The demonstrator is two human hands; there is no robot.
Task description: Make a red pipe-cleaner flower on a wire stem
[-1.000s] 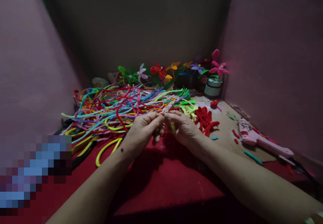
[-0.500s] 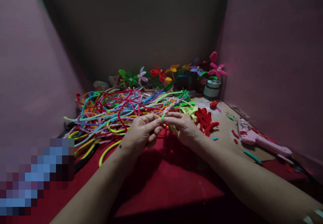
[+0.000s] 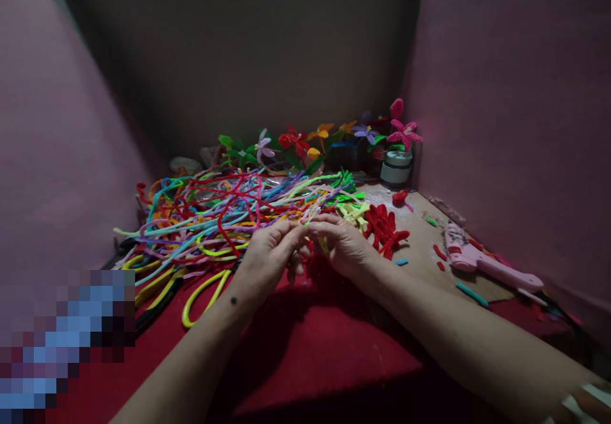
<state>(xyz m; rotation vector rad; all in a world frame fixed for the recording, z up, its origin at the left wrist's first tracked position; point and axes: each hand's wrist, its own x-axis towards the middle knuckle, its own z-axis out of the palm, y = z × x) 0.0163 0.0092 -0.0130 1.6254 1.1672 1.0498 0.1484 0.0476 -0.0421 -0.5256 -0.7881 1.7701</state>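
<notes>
My left hand [image 3: 275,249] and my right hand [image 3: 344,239] meet fingertip to fingertip above the red cloth. Both pinch a small bit of green pipe cleaner [image 3: 307,224], which is mostly hidden by the fingers. Just behind the fingertips are pale pink pipe cleaner ends [image 3: 312,211]. A heap of long pipe cleaners [image 3: 238,201] in many colours spreads behind and left of my hands. To the right of my right hand lie a pile of red pipe cleaner loops [image 3: 384,230] and some pale yellow pieces [image 3: 352,214].
Yellow-handled scissors [image 3: 191,303] lie by my left wrist, with yellow-and-black pliers handles [image 3: 160,290] farther left. A pink glue gun [image 3: 491,268] rests on a board [image 3: 424,246] at the right. Pipe cleaner flowers [image 3: 296,141] and a jar [image 3: 396,168] stand at the back.
The view has shifted slightly. The fingers have closed in around the green bit, so less of it shows, and more of the yellow scissor handle is visible.
</notes>
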